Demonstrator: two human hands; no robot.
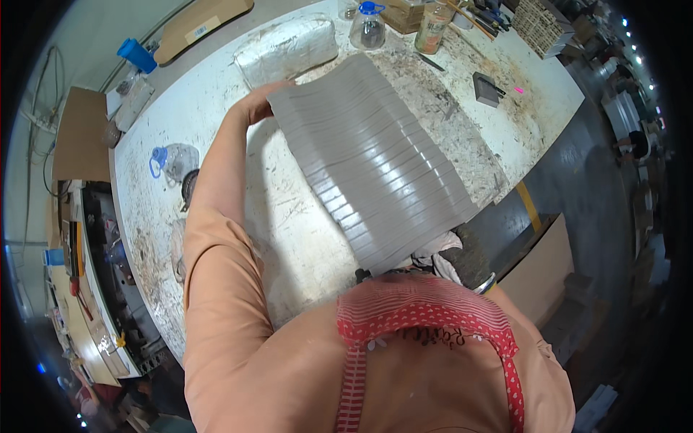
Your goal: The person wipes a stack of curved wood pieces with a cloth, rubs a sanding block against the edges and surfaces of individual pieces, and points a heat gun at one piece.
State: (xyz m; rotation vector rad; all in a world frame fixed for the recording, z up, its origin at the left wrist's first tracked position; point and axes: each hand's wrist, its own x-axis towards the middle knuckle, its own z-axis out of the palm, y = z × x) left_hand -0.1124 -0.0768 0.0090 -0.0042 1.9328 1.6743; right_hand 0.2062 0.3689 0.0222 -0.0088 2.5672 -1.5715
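A glossy grey sheet (375,159) with ridges across it lies curved over the worktable, slanting from the far middle toward my body. My left hand (256,105) grips its far left corner, the fingers partly hidden at the sheet's edge. Close to my waist, the sheet's near end meets my red patterned apron (426,307). Only part of my right arm (512,310) shows at the lower right, and the right hand is out of sight. A silvery wrapped block (285,50) sits just beyond my left hand.
The stained white worktable (289,216) carries a jug with a blue cap (368,27), a bottle (434,27), a clear container with a blue handle (177,160) and a dark grey block (486,89). A woven basket (538,27) stands far right. Cardboard (538,263) leans beside the table's right side.
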